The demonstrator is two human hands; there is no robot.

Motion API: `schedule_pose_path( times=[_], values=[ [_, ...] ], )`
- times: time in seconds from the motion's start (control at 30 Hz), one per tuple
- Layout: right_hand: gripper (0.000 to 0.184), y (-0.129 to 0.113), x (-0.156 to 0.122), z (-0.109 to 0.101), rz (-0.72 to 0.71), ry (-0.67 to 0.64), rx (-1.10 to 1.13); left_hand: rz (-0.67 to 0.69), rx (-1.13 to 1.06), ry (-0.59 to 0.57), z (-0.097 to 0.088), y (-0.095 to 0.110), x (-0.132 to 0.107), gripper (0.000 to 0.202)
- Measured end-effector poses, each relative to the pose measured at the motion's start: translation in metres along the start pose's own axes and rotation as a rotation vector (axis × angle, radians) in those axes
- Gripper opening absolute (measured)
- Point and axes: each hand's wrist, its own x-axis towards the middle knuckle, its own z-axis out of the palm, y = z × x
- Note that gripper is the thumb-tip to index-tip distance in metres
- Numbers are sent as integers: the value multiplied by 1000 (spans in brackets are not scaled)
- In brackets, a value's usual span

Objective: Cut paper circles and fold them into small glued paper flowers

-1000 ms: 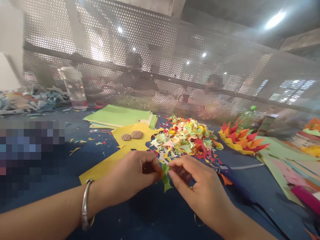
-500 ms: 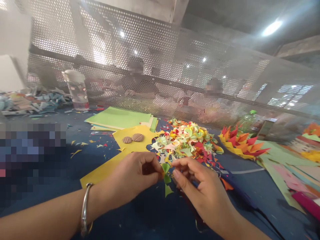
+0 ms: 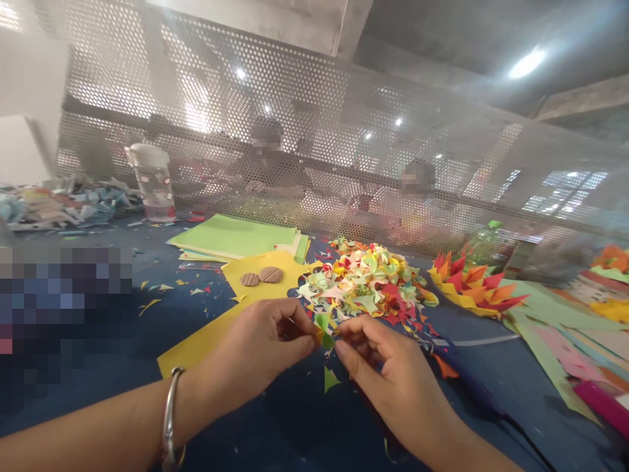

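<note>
Between my two hands is a small folded green paper piece (image 3: 323, 322) with a bit of yellow at its left side. My left hand (image 3: 272, 341), a silver bangle at its wrist, pinches that yellow side between thumb and forefinger. From the right, the thumb and forefinger of my right hand (image 3: 381, 360) close on the green piece's other edge. Just below the fingertips, a pointed green paper scrap (image 3: 331, 380) lies on the dark blue table. Behind the hands rises a heap of small curled paper pieces (image 3: 366, 278) in red, yellow, white and green.
Yellow paper (image 3: 191, 341) bears two ridged brown discs (image 3: 270, 275). Beyond it lies a green paper stack (image 3: 236, 236). A spiky red-orange paper ring (image 3: 474, 285) stands right, near a corded dark blue tool (image 3: 466, 380). A water bottle (image 3: 153, 183) stands before the perforated screen (image 3: 334, 144).
My right hand has moved slightly left, and its thumb and forefinger have closed on the green paper piece. My left hand keeps its pinch. The view has shifted slightly.
</note>
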Motion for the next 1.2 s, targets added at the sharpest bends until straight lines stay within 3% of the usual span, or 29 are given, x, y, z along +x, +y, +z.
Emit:
schedule_pose_path(
  times=[0.43, 0.6, 0.73, 0.9, 1.2],
  values=[
    [12, -3, 3, 2, 32, -2, 36, 12, 2, 85, -2, 4, 1, 11],
    [16, -1, -1, 2, -5, -79, -57, 60, 99, 214, -4, 3, 5, 12],
    [14, -1, -6, 4, -71, -177, -139, 29, 185, 233, -3, 5, 12, 14],
    [11, -3, -9, 5, -129, -274, -177, 65, 354, 188, 1, 15, 48, 13],
    [9, 0, -6, 6, -151, -322, -191, 150, 532, 152, 19, 35, 154, 15]
  ],
)
